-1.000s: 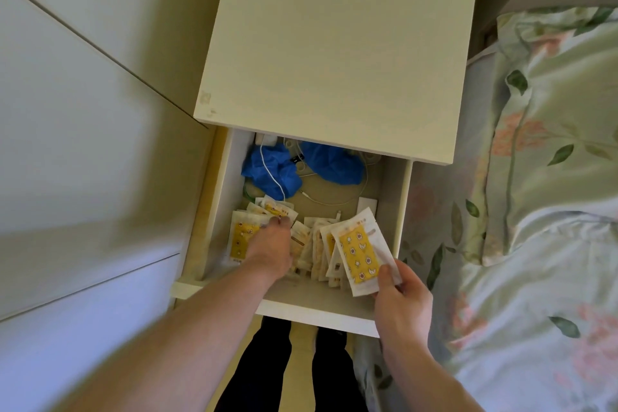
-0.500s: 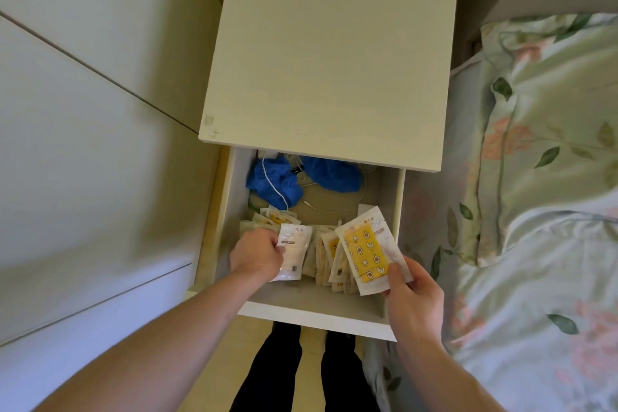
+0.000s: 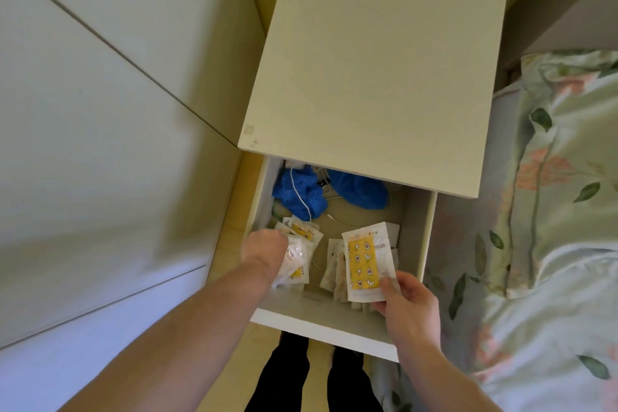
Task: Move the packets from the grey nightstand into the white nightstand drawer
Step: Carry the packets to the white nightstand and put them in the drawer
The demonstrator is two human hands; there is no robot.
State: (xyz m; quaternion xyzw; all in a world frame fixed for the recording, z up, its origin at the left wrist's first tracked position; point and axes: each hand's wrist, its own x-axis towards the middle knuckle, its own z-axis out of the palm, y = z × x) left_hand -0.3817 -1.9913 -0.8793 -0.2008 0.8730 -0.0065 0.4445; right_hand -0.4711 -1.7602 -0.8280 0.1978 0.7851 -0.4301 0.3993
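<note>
The white nightstand (image 3: pixel 378 60) stands below me with its drawer (image 3: pixel 321 328) pulled open. Several white packets with yellow printed panels lie in the drawer. My left hand (image 3: pixel 264 247) is down in the drawer's left side, gripping a bunch of packets (image 3: pixel 296 261). My right hand (image 3: pixel 406 294) pinches the bottom edge of a stack of packets (image 3: pixel 366 259) held upright at the drawer's right side. More packets (image 3: pixel 334 264) stand between the two hands. The grey nightstand is out of view.
Two crumpled blue cloths (image 3: pixel 301 192) and thin white cables (image 3: pixel 351 222) lie at the back of the drawer. A bed with floral bedding (image 3: pixel 551 227) is on the right. White cabinet doors (image 3: pixel 93 144) run along the left. My legs (image 3: pixel 301 378) stand under the drawer front.
My left hand has pulled a bunch of packets toward the drawer's left side, opening a gap in the middle. My right hand keeps its stack, now held slightly more upright.
</note>
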